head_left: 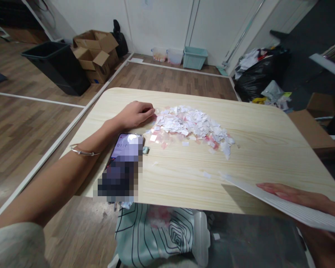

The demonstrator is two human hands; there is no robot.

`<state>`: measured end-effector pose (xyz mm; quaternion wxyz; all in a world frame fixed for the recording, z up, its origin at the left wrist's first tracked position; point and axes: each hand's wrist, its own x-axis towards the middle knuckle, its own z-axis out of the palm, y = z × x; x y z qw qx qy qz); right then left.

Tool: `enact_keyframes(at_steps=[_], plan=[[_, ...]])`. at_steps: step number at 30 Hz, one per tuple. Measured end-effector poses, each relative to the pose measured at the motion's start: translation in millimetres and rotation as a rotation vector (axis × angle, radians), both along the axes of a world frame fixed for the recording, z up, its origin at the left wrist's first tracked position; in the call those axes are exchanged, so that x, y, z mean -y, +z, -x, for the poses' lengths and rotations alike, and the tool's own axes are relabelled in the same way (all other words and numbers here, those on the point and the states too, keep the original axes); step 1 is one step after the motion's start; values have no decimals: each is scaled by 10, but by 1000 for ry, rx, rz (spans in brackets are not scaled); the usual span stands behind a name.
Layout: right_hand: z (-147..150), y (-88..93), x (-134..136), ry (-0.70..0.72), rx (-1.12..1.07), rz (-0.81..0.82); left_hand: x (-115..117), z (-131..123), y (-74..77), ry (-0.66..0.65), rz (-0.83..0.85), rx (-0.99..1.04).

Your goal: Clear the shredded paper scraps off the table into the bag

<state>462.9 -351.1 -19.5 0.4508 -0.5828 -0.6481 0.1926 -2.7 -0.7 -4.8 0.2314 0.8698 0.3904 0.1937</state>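
Note:
A loose heap of small white and pink paper scraps [195,123] lies on the pale wooden table [268,149]. My left hand [138,114] rests at the heap's left edge, fingers curled together; whatever the fingertips may hold is too small to make out. In my right hand [298,201], at the lower right, is a thin white ribbed sheet [279,206], tilted, with fingers on its far side. The sheet's tip is close to the tabletop, near a single loose scrap [207,175]. A phone [125,160], partly pixelated, lies beside my left forearm.
A small pale green object [145,150] sits beside the phone. Below the table's near edge are a patterned teal cloth [156,238] and a clear plastic container [201,238]. Beyond stand a black bin [58,67], cardboard boxes [96,56], a teal crate [195,58] and black bags [257,78].

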Motion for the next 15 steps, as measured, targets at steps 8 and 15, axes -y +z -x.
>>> enact_keyframes(at_steps=[8, 15], plan=[[200, 80, -24, -60, -6, 8, -10, -4, -11, 9, -2, -23], [354, 82, 4, -202, 96, 68, -19, -1, -21, 20, 19, -19]])
